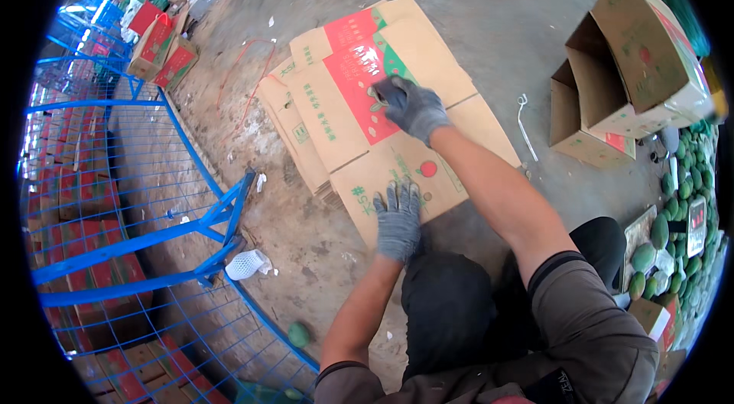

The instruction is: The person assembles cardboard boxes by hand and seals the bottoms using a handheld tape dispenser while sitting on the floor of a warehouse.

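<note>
A stack of flattened printed cardboard fruit boxes [453, 60] lies on the concrete floor in front of me, its sheets unevenly aligned. My left hand [397, 223], in a grey knit glove, rests palm down on the near part of the top sheet, fingers slightly spread. Over the red printed panel of that sheet is my right hand [416, 109], gloved too, with its fingers bent. A dark patch at its fingertips could be a small held object or part of the glove; I cannot tell which.
Blue metal mesh fencing [195, 154] runs along the left. Open cardboard boxes [648, 54] stand on the right, near many green mangoes [643, 258] and a digital scale display [697, 226]. A white foam net [246, 264] and a green fruit [299, 334] lie near the fence.
</note>
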The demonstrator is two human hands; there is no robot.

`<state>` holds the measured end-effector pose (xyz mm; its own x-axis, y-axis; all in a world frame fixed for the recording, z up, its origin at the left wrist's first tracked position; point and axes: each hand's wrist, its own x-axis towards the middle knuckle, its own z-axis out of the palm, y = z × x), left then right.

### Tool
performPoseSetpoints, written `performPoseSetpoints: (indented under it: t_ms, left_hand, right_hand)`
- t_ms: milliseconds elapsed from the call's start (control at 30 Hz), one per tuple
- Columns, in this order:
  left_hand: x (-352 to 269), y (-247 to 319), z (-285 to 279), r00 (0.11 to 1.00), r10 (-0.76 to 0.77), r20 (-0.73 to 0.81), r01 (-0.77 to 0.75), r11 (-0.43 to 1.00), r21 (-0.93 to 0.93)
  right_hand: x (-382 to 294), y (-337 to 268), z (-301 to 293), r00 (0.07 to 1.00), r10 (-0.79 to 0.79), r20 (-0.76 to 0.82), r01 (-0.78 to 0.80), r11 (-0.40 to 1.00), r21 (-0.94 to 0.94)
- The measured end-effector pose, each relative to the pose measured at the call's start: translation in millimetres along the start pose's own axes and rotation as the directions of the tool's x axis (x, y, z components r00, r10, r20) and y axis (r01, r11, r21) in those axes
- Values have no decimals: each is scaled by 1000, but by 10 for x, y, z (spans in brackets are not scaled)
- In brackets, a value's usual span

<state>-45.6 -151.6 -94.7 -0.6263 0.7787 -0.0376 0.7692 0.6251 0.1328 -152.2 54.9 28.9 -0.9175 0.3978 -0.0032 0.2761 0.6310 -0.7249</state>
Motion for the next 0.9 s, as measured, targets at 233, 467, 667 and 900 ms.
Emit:
performPoseSetpoints:
  t_ms: [233,467,667,900]
  left_hand:
    - [-188,-72,-414,999,-28,-18,29,997,66]
    - [-738,897,-2030,885,396,-243,-388,918,83]
    - [-1793,1135,-3008,901,214,-378,-274,955,-112]
    - [-2386,1995,-3127,794,372,-481,-530,811,-248]
  right_hand:
    - [-3711,699,-571,998,-4,60,15,985,-170]
    - [-3119,189,-722,926,315,-207,-217,895,389]
    - [-3486,-538,-1406,962,-163,-218,225,927,299]
    - [-4844,-951,-2664,991,-29,-129,53,980,191]
